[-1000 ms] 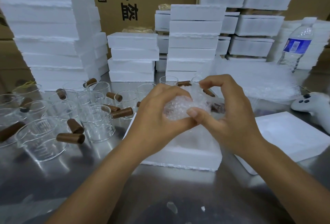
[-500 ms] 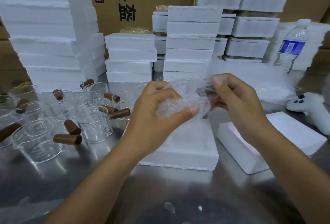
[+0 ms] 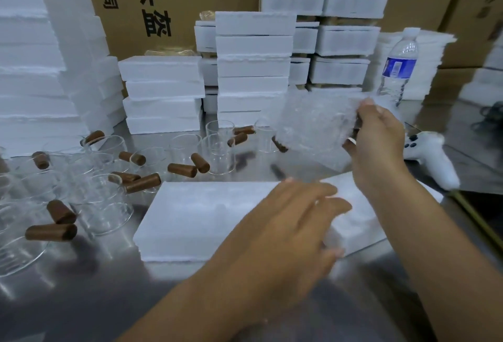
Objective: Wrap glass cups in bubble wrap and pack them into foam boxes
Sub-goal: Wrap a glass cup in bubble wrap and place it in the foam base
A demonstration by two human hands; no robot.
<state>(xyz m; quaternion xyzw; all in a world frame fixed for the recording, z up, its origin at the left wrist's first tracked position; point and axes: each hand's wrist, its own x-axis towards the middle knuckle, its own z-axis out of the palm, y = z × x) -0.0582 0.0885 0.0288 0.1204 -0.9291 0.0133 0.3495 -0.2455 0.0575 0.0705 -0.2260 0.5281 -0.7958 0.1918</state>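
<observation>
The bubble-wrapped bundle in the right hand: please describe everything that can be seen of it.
The bubble-wrapped bundle is clear, crinkled bubble plastic rolled to a rough cup shape, somewhat blurred. A dark brown part by the right hand is perhaps the handle. That hand grips its right side and holds it raised off the table, beyond the foam box. Nothing else touches it.

Big black characters 头盔 run down the cardboard carton [image 3: 174, 1] behind the stacked foam boxes [image 3: 253, 69] at the desk's [image 3: 81, 301] far edge; smaller ones left of them read 公司, top one cut off. Water bottle's [image 3: 398, 69] blue label: too blurred to read
</observation>
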